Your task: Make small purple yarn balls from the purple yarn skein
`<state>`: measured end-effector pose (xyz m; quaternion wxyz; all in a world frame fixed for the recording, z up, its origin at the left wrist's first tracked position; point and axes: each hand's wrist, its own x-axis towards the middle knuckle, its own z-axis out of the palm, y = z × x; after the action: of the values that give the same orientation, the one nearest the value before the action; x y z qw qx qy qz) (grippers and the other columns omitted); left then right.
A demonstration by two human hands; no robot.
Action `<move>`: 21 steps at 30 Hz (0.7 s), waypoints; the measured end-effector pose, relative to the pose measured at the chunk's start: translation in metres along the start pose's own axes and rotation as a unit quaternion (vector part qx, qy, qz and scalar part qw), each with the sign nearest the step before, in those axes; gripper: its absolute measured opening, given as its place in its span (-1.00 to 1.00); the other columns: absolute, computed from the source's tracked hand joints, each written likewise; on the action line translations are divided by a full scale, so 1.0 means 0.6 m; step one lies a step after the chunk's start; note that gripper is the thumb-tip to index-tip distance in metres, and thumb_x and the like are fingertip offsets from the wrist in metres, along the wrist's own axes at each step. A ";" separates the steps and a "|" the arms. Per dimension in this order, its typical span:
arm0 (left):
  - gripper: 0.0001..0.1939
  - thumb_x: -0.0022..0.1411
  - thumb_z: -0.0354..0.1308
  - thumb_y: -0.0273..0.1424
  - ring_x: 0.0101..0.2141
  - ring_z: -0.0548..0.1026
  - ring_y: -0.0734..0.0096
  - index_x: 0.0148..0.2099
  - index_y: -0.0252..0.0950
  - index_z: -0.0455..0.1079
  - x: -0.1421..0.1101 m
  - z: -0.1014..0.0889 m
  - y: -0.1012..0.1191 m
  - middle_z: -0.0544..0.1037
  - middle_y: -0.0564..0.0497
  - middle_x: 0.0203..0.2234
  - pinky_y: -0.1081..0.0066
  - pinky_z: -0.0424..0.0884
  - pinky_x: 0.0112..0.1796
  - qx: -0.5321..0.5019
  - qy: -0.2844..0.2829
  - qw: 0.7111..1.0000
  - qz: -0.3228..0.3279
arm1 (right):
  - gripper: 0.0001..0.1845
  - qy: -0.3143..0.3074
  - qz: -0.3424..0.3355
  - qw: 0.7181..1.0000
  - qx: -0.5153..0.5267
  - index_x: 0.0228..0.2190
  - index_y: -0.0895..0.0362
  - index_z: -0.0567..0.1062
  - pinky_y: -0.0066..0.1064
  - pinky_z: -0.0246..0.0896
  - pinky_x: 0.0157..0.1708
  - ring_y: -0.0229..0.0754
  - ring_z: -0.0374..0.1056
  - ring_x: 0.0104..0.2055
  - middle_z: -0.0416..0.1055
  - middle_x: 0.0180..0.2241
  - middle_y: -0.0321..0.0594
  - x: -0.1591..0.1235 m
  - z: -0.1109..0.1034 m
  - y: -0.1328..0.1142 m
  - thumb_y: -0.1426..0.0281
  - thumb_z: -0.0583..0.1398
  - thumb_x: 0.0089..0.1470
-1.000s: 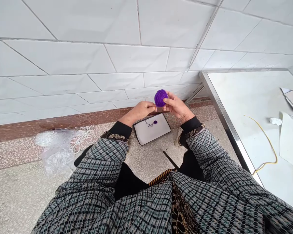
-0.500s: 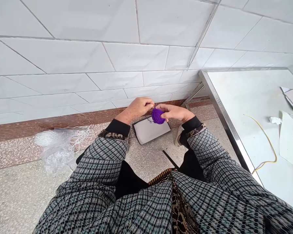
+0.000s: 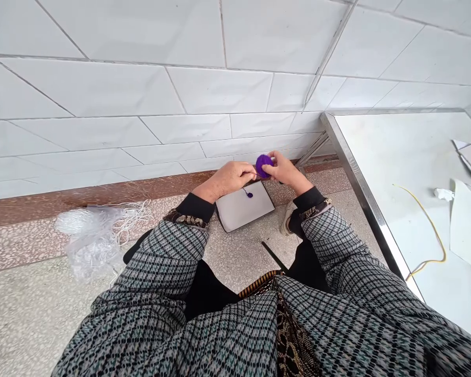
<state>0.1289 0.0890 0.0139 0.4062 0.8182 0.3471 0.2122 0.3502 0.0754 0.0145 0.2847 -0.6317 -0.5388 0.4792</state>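
A ball of purple yarn is held in the fingers of my right hand, close to the wall's foot. My left hand is closed in a pinch on the yarn strand, which runs across to the ball. Beneath both hands lies a white rectangular board with a dark edge, on the speckled floor. A small dark purple clump of yarn with a short tail rests on or hangs just over the board; which of the two I cannot tell.
Left on the floor lies a clear plastic bag beside white cord. At right stands a metal-edged white table bearing a yellow cord and paper pieces. A dark thin strip lies between my feet. The tiled wall rises ahead.
The yarn ball has moved up and right with my right hand. My left hand has shifted slightly right and down. Loose loops over the board have drawn into a small clump.
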 end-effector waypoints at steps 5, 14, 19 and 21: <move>-0.73 0.29 0.05 -0.28 -0.23 0.55 0.21 -0.32 -0.27 0.52 0.005 -0.021 -0.013 0.65 -0.09 -0.30 0.29 0.42 -0.10 0.035 0.063 0.997 -0.015 | -0.67 -0.323 -0.013 0.946 -0.014 -0.09 0.18 0.47 -0.53 0.26 -0.51 -0.36 0.31 -0.52 0.46 -0.40 -0.36 -0.024 -0.011 -0.017 0.49 0.34 0.08; -0.72 0.29 0.04 -0.25 -0.35 0.49 0.29 -0.33 -0.27 0.50 0.006 0.017 -0.009 0.59 0.00 -0.43 0.35 0.36 -0.25 0.009 -0.031 0.999 -0.026 | -0.43 -0.105 -0.079 0.957 0.258 -0.07 0.08 0.28 -0.50 0.40 -0.44 -0.35 0.38 -0.49 0.48 -0.34 -0.37 0.004 -0.015 0.002 0.15 0.42 0.06; -0.73 0.28 0.05 -0.29 -0.31 0.53 0.31 -0.31 -0.27 0.53 0.001 0.018 0.006 0.64 -0.05 -0.33 0.35 0.39 -0.20 -0.002 -0.065 0.997 0.036 | -0.54 0.034 -0.040 0.998 0.021 -0.07 0.09 0.32 -0.45 0.29 -0.42 -0.30 0.32 -0.42 0.43 -0.30 -0.36 0.003 -0.007 -0.001 0.35 0.34 0.02; -0.72 0.29 0.05 -0.28 -0.31 0.53 0.29 -0.31 -0.28 0.53 0.002 0.007 0.005 0.64 -0.06 -0.33 0.33 0.40 -0.19 0.003 -0.012 0.999 0.030 | -0.58 -0.017 -0.018 0.997 -0.078 -0.11 0.11 0.37 -0.44 0.25 -0.42 -0.28 0.30 -0.41 0.40 -0.35 -0.37 -0.005 -0.007 -0.004 0.43 0.34 -0.02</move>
<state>0.1334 0.0865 0.0140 0.4011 0.8321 0.3184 0.2130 0.3532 0.0736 0.0194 0.2342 -0.6336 -0.5908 0.4411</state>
